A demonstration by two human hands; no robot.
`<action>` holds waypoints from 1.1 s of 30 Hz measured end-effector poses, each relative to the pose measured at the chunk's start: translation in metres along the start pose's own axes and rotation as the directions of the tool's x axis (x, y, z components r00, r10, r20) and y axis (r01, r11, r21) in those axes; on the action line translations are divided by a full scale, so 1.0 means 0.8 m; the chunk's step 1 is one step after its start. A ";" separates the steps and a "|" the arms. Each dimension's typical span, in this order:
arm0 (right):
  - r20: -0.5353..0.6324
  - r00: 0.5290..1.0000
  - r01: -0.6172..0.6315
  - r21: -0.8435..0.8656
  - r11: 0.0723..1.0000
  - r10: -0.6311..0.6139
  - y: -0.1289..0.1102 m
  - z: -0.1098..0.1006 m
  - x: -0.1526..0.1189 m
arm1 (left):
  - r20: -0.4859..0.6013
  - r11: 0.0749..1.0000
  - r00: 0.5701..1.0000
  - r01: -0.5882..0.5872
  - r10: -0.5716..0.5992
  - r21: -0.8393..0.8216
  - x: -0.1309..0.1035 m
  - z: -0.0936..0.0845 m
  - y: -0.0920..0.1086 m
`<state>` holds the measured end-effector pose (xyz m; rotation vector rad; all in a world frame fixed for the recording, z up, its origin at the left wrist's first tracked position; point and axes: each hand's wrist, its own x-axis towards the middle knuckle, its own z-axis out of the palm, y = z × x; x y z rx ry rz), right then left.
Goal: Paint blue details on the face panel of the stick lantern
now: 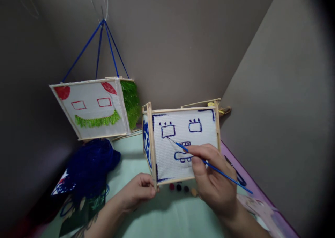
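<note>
My right hand pinches a thin blue paintbrush. The brush tip meets the white front panel near the lower edge of a dark blue rectangle outline at its upper left. That panel belongs to a box-shaped paper lantern with a wooden stick frame. It bears two rectangles topped with dots, a mouth-like shape and corner marks, all in dark blue. My left hand grips the lantern's lower left corner post between thumb and fingers. Blue painted shapes show on the narrow left side.
A similar lantern with red and green decoration hangs by blue cords at left. Blue yarn or string is heaped below it. Small dark, red and yellow paint spots or pots are below the held lantern, on the pale green tabletop.
</note>
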<state>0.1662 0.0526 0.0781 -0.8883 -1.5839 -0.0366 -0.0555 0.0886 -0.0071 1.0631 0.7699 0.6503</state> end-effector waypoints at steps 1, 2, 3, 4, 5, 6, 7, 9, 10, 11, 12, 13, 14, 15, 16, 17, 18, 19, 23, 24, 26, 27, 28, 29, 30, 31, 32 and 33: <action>0.005 1.000 0.001 0.000 1.000 -0.001 0.000 0.000 0.000 | 0.000 1.000 1.000 -0.001 0.001 0.004 0.000 0.000 0.000; 0.010 1.000 0.003 -0.001 1.000 -0.003 0.000 0.000 0.001 | 0.000 1.000 1.000 -0.002 0.002 0.005 0.000 0.000 0.000; 0.010 1.000 0.004 -0.002 1.000 -0.004 0.001 0.001 0.001 | 0.004 1.000 1.000 -0.003 0.003 0.007 0.000 0.000 0.000; 0.008 1.000 0.004 -0.001 1.000 -0.004 0.001 0.001 0.002 | 0.007 1.000 1.000 -0.005 0.005 0.008 0.000 0.000 0.000; 0.006 1.000 0.001 0.001 1.000 -0.001 0.002 0.001 0.002 | 0.009 1.000 1.000 -0.007 0.007 0.007 0.000 0.000 0.000; 0.008 1.000 -0.003 0.002 1.000 0.003 0.002 0.001 0.002 | 0.012 1.000 1.000 -0.007 0.007 0.007 0.000 -0.001 0.000; 0.013 1.000 -0.009 0.006 1.000 0.009 0.002 0.001 0.002 | 0.015 1.000 1.000 -0.008 0.008 0.007 -0.001 -0.001 -0.001; 0.017 0.999 -0.042 0.030 0.999 0.041 0.001 0.000 0.001 | 0.017 1.000 1.000 -0.014 0.014 0.009 -0.001 -0.002 -0.001; -0.006 0.998 -0.061 0.051 0.997 0.062 0.000 -0.002 0.002 | 0.016 1.000 1.000 -0.017 0.017 0.008 -0.001 -0.003 -0.001; -0.077 0.994 -0.067 0.073 0.995 0.073 -0.001 -0.006 0.003 | 0.015 1.000 1.000 -0.020 0.020 0.007 0.000 -0.003 -0.001; -0.187 0.978 -0.071 0.094 0.993 0.088 -0.002 -0.011 0.004 | 0.013 1.000 1.000 -0.023 0.023 0.003 0.000 -0.003 -0.002; -0.327 0.939 -0.073 0.107 0.992 0.104 -0.002 -0.016 0.006 | 0.010 1.000 1.000 -0.024 0.024 -0.002 0.001 -0.004 -0.002; -0.475 0.873 -0.069 0.102 0.992 0.110 -0.001 -0.023 0.009 | 0.009 1.000 1.000 -0.023 0.023 -0.008 0.001 -0.004 -0.002; -0.578 0.805 -0.100 0.090 0.991 0.134 0.003 -0.031 0.013 | 0.009 1.000 1.000 -0.023 0.023 -0.014 0.002 -0.004 -0.002; -0.640 0.754 -0.142 0.060 0.988 0.148 0.010 -0.039 0.017 | 0.010 1.000 1.000 -0.024 0.024 -0.017 0.002 -0.004 -0.002; -0.616 0.770 -0.206 0.007 0.978 0.166 0.019 -0.047 0.021 | 0.012 1.000 1.000 -0.024 0.024 -0.019 0.003 -0.003 -0.002; -0.562 0.802 -0.288 -0.065 0.955 0.204 0.030 -0.053 0.024 | 0.015 1.000 1.000 -0.023 0.024 -0.019 0.003 -0.003 -0.001; -0.487 0.834 -0.357 -0.118 0.927 0.259 0.042 -0.059 0.027 | 0.016 1.000 1.000 -0.023 0.023 -0.017 0.003 -0.002 0.000; -0.230 0.863 -0.498 -0.229 0.836 0.451 0.082 -0.065 0.032 | -0.005 1.000 1.000 -0.028 0.028 -0.010 0.000 0.000 0.004; -0.189 0.866 -0.498 -0.252 0.830 0.463 0.087 -0.063 0.033 | -0.012 0.999 0.999 -0.034 0.034 -0.009 0.000 0.001 0.005; -0.155 0.881 -0.473 -0.298 0.829 0.446 0.089 -0.060 0.033 | -0.013 0.999 0.999 -0.047 0.047 -0.004 0.000 0.001 0.007; -0.161 0.886 -0.464 -0.318 0.827 0.435 0.088 -0.059 0.034 | -0.012 0.998 0.998 -0.056 0.056 0.002 0.000 0.001 0.008; -0.174 0.885 -0.466 -0.332 0.820 0.432 0.086 -0.059 0.035 | -0.007 0.998 0.998 -0.064 0.064 0.017 0.001 0.001 0.010; -0.195 0.873 -0.488 -0.342 0.803 0.448 0.086 -0.060 0.035 | -0.008 0.996 0.997 -0.073 0.074 0.050 0.001 0.002 0.012; -0.179 0.850 -0.526 -0.344 0.778 0.495 0.088 -0.062 0.035 | -0.014 0.993 0.997 -0.077 0.079 0.086 0.000 0.002 0.015; -0.199 0.827 -0.561 -0.334 0.757 0.525 0.093 -0.064 0.034 | -0.018 0.988 0.997 -0.074 0.077 0.138 -0.003 0.003 0.020; -0.198 0.822 -0.569 -0.304 0.764 0.533 0.100 -0.065 0.033 | -0.027 0.975 0.998 -0.056 0.063 0.214 -0.008 0.006 0.026; -0.234 0.838 -0.541 -0.242 0.806 0.492 0.110 -0.066 0.030 | -0.043 0.945 0.998 -0.019 0.036 0.327 -0.014 0.009 0.034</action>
